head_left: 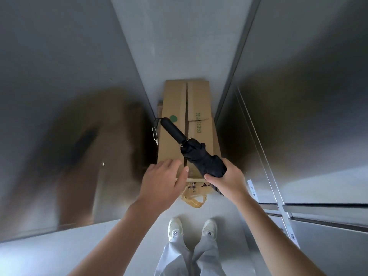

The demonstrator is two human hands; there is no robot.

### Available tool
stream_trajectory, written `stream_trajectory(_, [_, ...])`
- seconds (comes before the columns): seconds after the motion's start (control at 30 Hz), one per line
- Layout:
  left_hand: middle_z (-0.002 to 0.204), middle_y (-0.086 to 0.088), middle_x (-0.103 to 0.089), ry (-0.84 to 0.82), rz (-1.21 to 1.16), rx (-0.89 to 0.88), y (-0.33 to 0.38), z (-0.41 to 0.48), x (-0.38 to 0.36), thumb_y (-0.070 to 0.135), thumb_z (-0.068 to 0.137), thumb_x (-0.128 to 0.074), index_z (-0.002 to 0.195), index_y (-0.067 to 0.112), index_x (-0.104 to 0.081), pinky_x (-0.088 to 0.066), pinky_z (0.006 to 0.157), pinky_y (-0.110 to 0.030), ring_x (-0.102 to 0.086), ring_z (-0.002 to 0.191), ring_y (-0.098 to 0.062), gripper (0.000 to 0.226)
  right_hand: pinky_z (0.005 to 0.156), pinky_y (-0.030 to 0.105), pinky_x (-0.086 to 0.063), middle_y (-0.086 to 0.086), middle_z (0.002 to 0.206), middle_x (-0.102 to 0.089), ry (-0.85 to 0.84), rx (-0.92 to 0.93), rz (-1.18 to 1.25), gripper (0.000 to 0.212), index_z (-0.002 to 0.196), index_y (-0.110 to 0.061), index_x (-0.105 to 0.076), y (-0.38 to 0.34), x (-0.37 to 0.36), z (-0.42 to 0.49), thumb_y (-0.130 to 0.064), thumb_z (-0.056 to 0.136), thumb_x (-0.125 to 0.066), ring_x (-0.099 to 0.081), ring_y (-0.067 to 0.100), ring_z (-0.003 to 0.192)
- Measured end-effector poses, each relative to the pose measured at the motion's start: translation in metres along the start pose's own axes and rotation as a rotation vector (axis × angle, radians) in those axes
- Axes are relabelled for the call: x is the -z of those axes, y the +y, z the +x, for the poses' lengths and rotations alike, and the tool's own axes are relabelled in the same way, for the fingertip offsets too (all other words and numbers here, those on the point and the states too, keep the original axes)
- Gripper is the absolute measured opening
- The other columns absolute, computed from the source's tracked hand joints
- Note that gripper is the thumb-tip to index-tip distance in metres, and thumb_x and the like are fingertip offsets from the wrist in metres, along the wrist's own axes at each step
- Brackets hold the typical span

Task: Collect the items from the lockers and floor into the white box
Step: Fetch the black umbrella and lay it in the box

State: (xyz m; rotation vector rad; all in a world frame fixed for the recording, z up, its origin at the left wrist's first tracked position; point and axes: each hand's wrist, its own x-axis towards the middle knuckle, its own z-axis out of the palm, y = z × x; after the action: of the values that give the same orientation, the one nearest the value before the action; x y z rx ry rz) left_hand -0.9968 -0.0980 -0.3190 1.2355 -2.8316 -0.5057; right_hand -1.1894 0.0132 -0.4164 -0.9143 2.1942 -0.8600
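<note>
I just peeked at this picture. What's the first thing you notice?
The black umbrella in the middle, gripped by the right hand and pointing into the locker. Under it lies a brown cardboard box, with the left hand resting flat on its near edge.

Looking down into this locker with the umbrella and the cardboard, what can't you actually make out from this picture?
Only the head view exists.
- White box: not in the frame at all.
- Yellow bag: mostly hidden beneath the cardboard and both hands; its print is partly covered.
- Folded black umbrella: its canopy end is covered by the right hand.
- Under the cardboard: hidden.
- Paper labels on the locker fronts: too small and skewed to read.
- Left hand: whether it presses the cardboard is unclear.
</note>
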Motion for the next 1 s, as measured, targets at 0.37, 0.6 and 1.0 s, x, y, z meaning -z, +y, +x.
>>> stream_trajectory(0.37, [0.111, 0.009, -0.066, 0.175, 0.024, -0.144, 0.062, -0.009, 0.104, 0.053, 0.099, -0.017, 0.122, 0.025, -0.057, -0.046, 0.086, -0.037, -0.062, 0.097, -0.015, 0.054, 0.070, 0.011, -0.055, -0.025, 0.093, -0.071, 0.163, 0.248, 0.292, 0.037, 0.103, -0.041, -0.064, -0.112, 0.122, -0.053, -0.045, 0.071, -0.084, -0.067, -0.003, 0.089])
stream_trajectory(0.6, [0.100, 0.006, -0.066, 0.305, 0.023, -0.157, 0.084, -0.022, 0.125, 0.049, 0.100, -0.024, 0.118, 0.021, -0.062, -0.047, 0.080, -0.037, -0.063, 0.088, -0.020, 0.051, 0.069, 0.013, -0.053, -0.020, 0.093, -0.072, 0.246, 0.408, 0.314, 0.038, 0.101, -0.042, -0.063, -0.131, 0.151, -0.070, -0.038, 0.070, -0.084, -0.069, 0.004, 0.087])
stream_trajectory(1.0, [0.096, 0.007, -0.069, 0.437, 0.024, -0.129, 0.086, -0.063, 0.135, 0.052, 0.102, -0.022, 0.106, 0.021, -0.065, -0.048, 0.073, -0.037, -0.064, 0.081, -0.018, 0.053, 0.078, 0.018, -0.058, -0.020, 0.101, -0.073, 0.271, 0.488, 0.364, 0.043, 0.110, -0.031, -0.066, -0.134, 0.153, -0.103, -0.032, 0.073, -0.088, -0.070, 0.004, 0.097])
